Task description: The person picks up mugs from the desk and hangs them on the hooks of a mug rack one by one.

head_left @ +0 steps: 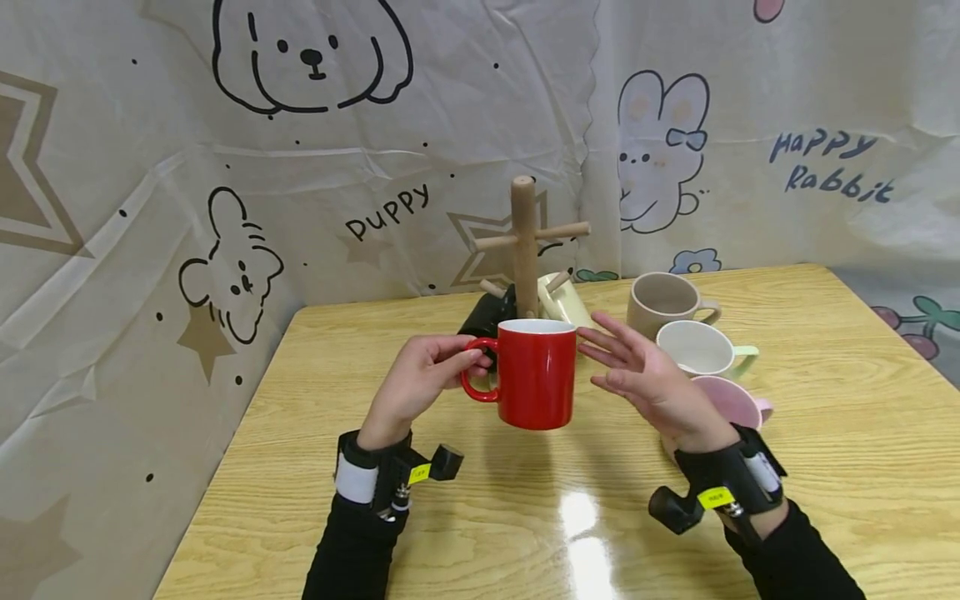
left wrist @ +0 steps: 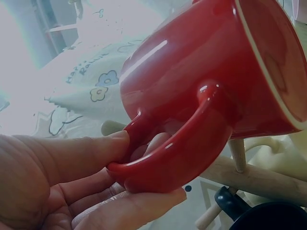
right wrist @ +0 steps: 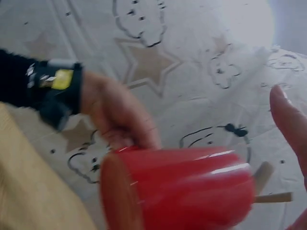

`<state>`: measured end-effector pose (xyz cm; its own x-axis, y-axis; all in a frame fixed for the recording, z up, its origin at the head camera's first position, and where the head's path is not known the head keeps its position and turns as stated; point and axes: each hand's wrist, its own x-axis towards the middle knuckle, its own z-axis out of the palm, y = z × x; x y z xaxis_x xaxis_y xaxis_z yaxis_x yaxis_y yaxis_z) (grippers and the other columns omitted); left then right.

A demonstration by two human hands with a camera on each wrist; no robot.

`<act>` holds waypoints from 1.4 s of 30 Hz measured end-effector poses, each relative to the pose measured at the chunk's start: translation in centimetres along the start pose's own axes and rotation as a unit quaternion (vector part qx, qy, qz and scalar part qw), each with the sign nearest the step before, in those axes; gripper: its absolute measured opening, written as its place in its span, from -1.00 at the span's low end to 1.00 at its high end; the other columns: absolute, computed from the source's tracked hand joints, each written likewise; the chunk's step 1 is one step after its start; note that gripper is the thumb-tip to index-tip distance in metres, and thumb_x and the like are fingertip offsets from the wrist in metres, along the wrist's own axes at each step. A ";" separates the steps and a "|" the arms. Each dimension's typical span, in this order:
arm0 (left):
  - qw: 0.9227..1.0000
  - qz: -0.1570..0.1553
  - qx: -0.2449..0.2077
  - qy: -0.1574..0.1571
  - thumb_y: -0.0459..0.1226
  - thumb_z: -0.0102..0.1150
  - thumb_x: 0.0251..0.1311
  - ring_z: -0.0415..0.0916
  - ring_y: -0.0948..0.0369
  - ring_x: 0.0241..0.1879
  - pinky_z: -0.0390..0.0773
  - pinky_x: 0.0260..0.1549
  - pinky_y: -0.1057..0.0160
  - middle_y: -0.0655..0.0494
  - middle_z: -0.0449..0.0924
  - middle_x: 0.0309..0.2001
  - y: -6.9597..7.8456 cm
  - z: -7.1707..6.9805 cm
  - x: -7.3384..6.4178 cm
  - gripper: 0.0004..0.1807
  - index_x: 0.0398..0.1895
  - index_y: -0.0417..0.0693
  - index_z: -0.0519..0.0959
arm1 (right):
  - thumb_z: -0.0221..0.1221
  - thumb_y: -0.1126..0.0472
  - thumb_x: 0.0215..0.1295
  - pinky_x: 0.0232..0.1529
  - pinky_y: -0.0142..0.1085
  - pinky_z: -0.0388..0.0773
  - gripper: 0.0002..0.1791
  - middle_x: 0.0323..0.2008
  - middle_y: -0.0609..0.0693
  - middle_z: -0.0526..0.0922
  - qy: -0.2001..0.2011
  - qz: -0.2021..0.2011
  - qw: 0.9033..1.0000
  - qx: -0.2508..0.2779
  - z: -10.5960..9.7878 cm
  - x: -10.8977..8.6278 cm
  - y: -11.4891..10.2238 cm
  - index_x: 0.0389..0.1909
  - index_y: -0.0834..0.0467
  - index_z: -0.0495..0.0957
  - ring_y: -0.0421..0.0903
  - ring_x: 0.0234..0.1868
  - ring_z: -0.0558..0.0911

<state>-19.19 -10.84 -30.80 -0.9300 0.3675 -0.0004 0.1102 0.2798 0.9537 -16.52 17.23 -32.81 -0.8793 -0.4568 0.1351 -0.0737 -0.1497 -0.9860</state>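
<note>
A red mug [head_left: 536,375] with a white inside hangs upright above the table, in front of a wooden mug tree [head_left: 524,250]. My left hand [head_left: 427,375] pinches its handle [left wrist: 182,158] between thumb and fingers, as the left wrist view shows closely. To the right of the mug my right hand [head_left: 652,379] is spread, its fingertips close to the mug's side; whether they touch it I cannot tell. A black mug [head_left: 487,321] and a cream mug [head_left: 564,302] are at the tree's lower pegs, partly hidden by the red mug.
At the right, a brown mug [head_left: 663,302], a white mug with a green handle [head_left: 697,348] and a pink mug [head_left: 731,402] stand in a row, the nearer ones partly behind my right hand. The wooden table [head_left: 847,467] meets a patterned cloth [head_left: 360,167] at the back.
</note>
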 end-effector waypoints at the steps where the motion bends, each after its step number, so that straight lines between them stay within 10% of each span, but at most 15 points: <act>1: 1.000 0.000 -0.001 -0.001 -0.34 0.06 0.24 0.62 0.17 -0.26 0.58 -0.11 0.17 -0.29 0.59 -0.13 0.0 0.0 0.0 -0.71 -0.03 -0.30 0.54 | 0.21 0.02 0.17 0.23 -0.17 0.35 -0.02 0.40 0.23 0.05 0.005 0.008 1.000 -0.009 0.4 0.2 0.4 0.43 0.19 -0.19 0.10 0.38 0.17; 10: 1.000 0.009 -0.004 -0.009 -0.31 0.07 0.23 0.59 0.11 -0.21 0.59 -0.11 0.21 -0.21 0.62 -0.18 0.0 0.6 0.0 -0.74 -0.09 -0.27 0.58 | 0.31 0.17 0.01 0.04 -0.21 0.46 -0.06 0.21 0.21 0.22 0.003 0.046 0.999 -0.002 3.0 1.7 3.6 0.32 0.20 -0.07 0.06 0.13 0.32; 21: 0.999 0.001 0.013 -0.031 -0.27 0.12 0.20 0.60 0.12 -0.20 0.58 -0.10 0.16 -0.16 0.64 -0.17 -0.2 1.5 0.1 -0.73 -0.08 -0.22 0.59 | 0.16 0.33 0.12 0.00 -0.19 0.48 -0.36 0.05 0.03 0.40 0.098 0.098 0.988 0.061 4.3 2.2 4.5 0.21 0.17 0.10 -0.03 0.06 0.41; 32: 0.996 0.007 0.030 -0.078 -0.24 0.18 0.16 0.61 0.15 -0.20 0.58 -0.11 0.17 -0.11 0.66 -0.17 -0.1 0.6 0.3 -0.72 -0.08 -0.13 0.60 | 0.17 0.35 0.07 0.00 -0.18 0.47 -0.33 0.10 0.07 0.37 0.102 0.084 0.990 0.041 4.4 2.3 4.2 0.20 0.15 0.11 0.00 0.07 0.39; 42: 0.998 0.026 0.048 0.011 -0.21 0.22 0.12 0.61 0.24 -0.11 0.51 0.00 0.25 -0.07 0.59 -0.01 0.1 -4.1 -2.3 -0.59 0.07 -0.07 0.51 | 0.18 0.38 0.07 0.01 -0.20 0.48 -0.34 0.07 -0.01 0.38 0.136 0.032 0.989 0.055 4.8 1.7 4.3 0.18 0.08 0.13 -0.03 0.08 0.38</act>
<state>-18.48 -15.27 -29.45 -0.9298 0.3640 0.0553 0.1900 0.3459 0.9188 -16.03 11.58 -36.32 -0.9758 -0.2170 0.0274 0.0239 -0.2303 -0.9728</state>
